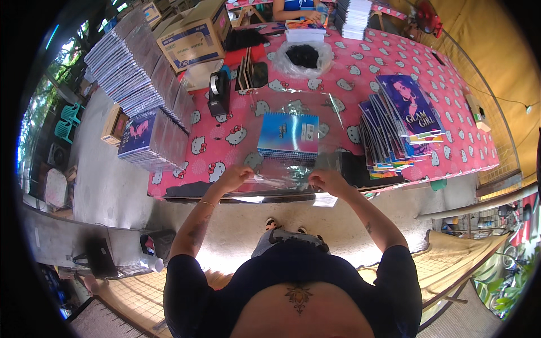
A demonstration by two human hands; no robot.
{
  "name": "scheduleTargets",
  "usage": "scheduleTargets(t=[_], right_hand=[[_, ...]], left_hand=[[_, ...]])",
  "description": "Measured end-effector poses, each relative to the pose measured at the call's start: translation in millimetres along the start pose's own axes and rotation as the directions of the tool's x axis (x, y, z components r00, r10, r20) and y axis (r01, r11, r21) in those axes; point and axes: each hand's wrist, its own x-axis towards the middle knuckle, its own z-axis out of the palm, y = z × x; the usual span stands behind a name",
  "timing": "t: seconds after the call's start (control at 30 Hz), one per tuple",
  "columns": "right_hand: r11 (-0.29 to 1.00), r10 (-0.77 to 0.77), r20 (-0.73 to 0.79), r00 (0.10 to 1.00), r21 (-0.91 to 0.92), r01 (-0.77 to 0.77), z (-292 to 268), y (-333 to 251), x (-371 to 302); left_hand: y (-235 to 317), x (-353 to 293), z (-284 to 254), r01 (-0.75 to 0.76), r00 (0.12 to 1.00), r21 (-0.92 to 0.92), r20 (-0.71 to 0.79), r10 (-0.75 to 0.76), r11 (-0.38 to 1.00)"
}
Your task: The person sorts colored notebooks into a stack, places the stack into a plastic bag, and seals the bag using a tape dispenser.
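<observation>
A stack of spiral notebooks with a blue and pink cover (288, 134) lies in front of me on the table. Clear plastic film (282, 172) spreads under and around it, reaching the table's near edge. My left hand (238, 177) pinches the film's near edge to the left of the notebooks. My right hand (326, 181) is closed on the same film on the right side. Both hands are nearer to me than the notebooks and apart from them.
Tall piles of wrapped notebooks (135, 73) stand at left, beside a cardboard box (194, 39). A black tape dispenser (218, 93) sits beyond the film. Purple-covered books (406, 112) are heaped at right. Behind lies a plastic bag (304, 56); another person's hand (313, 16) shows at the far side.
</observation>
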Motion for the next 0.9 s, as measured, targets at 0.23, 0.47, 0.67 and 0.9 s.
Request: scheduleTargets(t=[0.23,0.47,0.67,0.9], right_hand=[[0.987,0.141,-0.494,0.858,-0.001,-0.162,-48.5,3.7,45.1],[0.892,-0.195,-0.285,0.938,-0.449,0.049,14.8,-83.9,59.8],[0.874,-0.031,-0.328,0.944,-0.467,-0.134,42.9,-71.5,87.6],[0.828,0.122,-0.313,0.942,-0.491,-0.27,48.8,-77.9,98.2]], left_hand=[[52.5,72.0,-25.2,-0.241,0.871,0.269,-0.365,0.33,0.933],[-12.3,149.9,-77.1,0.061,0.989,-0.427,0.146,0.002,0.902],[-18.2,208.0,-109.3,0.142,0.978,-0.348,0.193,-0.077,0.927],[-6.8,344.1,-25.5,-0.385,0.901,0.247,-0.107,0.42,0.889]])
